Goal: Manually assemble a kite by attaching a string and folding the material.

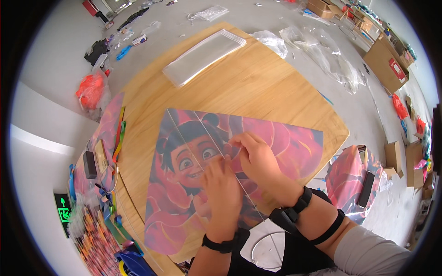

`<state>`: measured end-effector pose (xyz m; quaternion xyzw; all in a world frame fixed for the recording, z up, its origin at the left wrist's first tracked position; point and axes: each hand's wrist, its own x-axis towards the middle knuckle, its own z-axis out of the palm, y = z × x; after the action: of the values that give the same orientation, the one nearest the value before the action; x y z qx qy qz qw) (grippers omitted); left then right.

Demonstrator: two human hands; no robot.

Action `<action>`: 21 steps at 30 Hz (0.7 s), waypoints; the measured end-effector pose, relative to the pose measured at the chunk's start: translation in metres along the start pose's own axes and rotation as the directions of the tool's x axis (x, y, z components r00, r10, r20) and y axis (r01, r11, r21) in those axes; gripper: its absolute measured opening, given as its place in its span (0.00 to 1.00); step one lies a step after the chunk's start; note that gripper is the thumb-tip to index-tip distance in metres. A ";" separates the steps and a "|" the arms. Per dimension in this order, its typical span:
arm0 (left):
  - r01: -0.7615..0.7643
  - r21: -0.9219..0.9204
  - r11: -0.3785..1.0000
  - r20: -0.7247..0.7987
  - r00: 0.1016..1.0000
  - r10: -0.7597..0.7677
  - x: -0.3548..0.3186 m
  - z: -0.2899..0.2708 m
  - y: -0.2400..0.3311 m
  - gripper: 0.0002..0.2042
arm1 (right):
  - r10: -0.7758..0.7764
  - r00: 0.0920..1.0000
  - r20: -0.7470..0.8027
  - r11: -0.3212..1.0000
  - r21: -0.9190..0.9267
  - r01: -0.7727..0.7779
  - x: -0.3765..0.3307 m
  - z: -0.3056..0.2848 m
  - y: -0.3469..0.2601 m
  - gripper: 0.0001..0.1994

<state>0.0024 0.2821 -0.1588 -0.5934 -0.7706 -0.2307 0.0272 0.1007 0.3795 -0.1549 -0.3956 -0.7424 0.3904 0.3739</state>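
Note:
A kite sail (287, 142) printed with a cartoon child among pink and red petals lies spread on the wooden table. Two thin pale rods or lines cross it; the longer rod (209, 131) runs down beneath my fingers toward my lap. My left hand (221, 186) rests over the middle of the sail, fingers bent together at this rod. From the right, my right hand (255, 158) meets it, thumb and fingers curled in a pinch near the left fingertips. Whatever small thing sits between the fingers is hidden.
A stack of clear plastic sleeves (205, 57) lies at the table's far end. Bundled sticks (99, 244) and coloured ribbons (120, 138) crowd the left side. More printed sheets (352, 179) hang at the right with a black block. Cardboard boxes (386, 64) and plastic bags litter the floor.

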 end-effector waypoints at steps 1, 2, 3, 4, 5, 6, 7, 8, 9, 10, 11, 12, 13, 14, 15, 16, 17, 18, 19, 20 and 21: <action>-0.002 0.016 1.000 0.025 1.000 0.001 -0.005 0.007 0.004 0.16 | -0.006 1.000 0.004 1.000 0.004 0.006 -0.001 0.000 0.000 0.11; 0.002 0.021 1.000 0.020 1.000 -0.002 -0.008 0.009 0.008 0.16 | -0.022 0.998 0.058 1.000 -0.013 0.023 -0.002 -0.002 0.001 0.11; 0.017 0.052 0.999 0.033 0.999 -0.018 -0.009 0.010 0.011 0.17 | -0.037 0.993 0.111 0.999 -0.033 0.040 -0.003 -0.002 0.001 0.11; 0.031 0.083 0.996 0.046 0.998 -0.035 -0.011 0.011 0.013 0.18 | -0.043 0.993 0.113 0.998 -0.031 0.047 -0.005 -0.003 0.001 0.11; 0.034 0.086 0.996 0.039 0.999 -0.038 -0.012 0.012 0.014 0.18 | -0.043 0.981 0.191 0.995 -0.083 0.060 -0.007 -0.004 0.001 0.14; 0.024 0.093 0.995 0.038 0.999 -0.027 -0.013 0.014 0.014 0.18 | -0.042 0.963 0.267 0.988 -0.130 0.079 -0.009 -0.006 0.001 0.16; 0.013 0.100 0.995 0.037 0.999 -0.017 -0.013 0.015 0.014 0.19 | -0.053 0.962 0.269 0.988 -0.125 0.089 -0.011 -0.007 0.000 0.16; 0.018 0.105 0.994 0.028 0.999 -0.021 -0.014 0.015 0.015 0.19 | -0.068 0.954 0.293 0.985 -0.132 0.110 -0.013 -0.007 -0.001 0.17; 0.016 0.055 0.998 0.008 1.000 -0.017 -0.016 0.016 0.016 0.20 | -0.081 0.945 0.317 0.982 -0.138 0.131 -0.015 -0.008 -0.002 0.17; 0.014 0.004 1.000 -0.012 1.000 -0.014 -0.016 0.016 0.017 0.21 | -0.091 0.943 0.321 0.981 -0.134 0.140 -0.016 -0.009 -0.001 0.17; 0.019 0.010 1.000 -0.021 1.000 -0.019 -0.015 0.015 0.018 0.21 | -0.119 0.937 0.329 0.978 -0.126 0.168 -0.016 -0.009 0.001 0.18; 0.014 0.083 0.996 0.007 1.000 -0.014 -0.015 0.015 0.019 0.21 | -0.143 0.931 0.337 0.974 -0.120 0.193 -0.017 -0.010 0.003 0.19; 0.007 0.156 0.988 0.035 0.999 -0.013 -0.015 0.015 0.021 0.21 | -0.149 0.928 0.340 0.973 -0.117 0.199 -0.017 -0.011 0.004 0.19; 0.011 0.160 0.987 0.030 0.999 -0.016 -0.015 0.015 0.022 0.21 | -0.126 0.926 0.356 0.971 -0.148 0.189 -0.018 -0.011 0.004 0.18; 0.027 0.173 0.984 0.053 0.998 -0.037 -0.015 0.015 0.022 0.22 | -0.101 0.923 0.371 0.968 -0.178 0.177 -0.020 -0.011 0.004 0.18; 0.042 0.188 0.981 0.075 0.996 -0.057 -0.016 0.015 0.022 0.22 | -0.106 0.922 0.372 0.968 -0.173 0.181 -0.021 -0.010 0.004 0.18; 0.043 0.193 0.980 0.073 0.996 -0.059 -0.016 0.014 0.022 0.22 | -0.105 0.924 0.368 0.963 -0.193 0.187 -0.023 -0.010 0.003 0.17; 0.046 0.198 0.979 0.053 0.997 -0.057 -0.017 0.013 0.022 0.23 | -0.105 0.927 0.361 0.957 -0.215 0.192 -0.024 -0.011 0.002 0.17; 0.047 0.204 0.978 0.033 0.998 -0.055 -0.017 0.011 0.023 0.24 | -0.109 0.927 0.358 0.958 -0.211 0.194 -0.025 -0.011 0.001 0.17; 0.044 0.210 0.977 0.030 0.998 -0.051 -0.017 0.010 0.023 0.24 | -0.114 0.921 0.372 0.943 -0.250 0.218 -0.025 -0.012 0.001 0.18; 0.055 0.157 0.986 0.064 0.996 -0.065 -0.017 0.008 0.022 0.24 | -0.120 0.915 0.385 0.927 -0.286 0.243 -0.026 -0.012 0.001 0.20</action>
<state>0.0303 0.2741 -0.1645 -0.5736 -0.8043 -0.1501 0.0399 0.1220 0.3603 -0.1567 -0.3022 -0.8867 0.2903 0.1953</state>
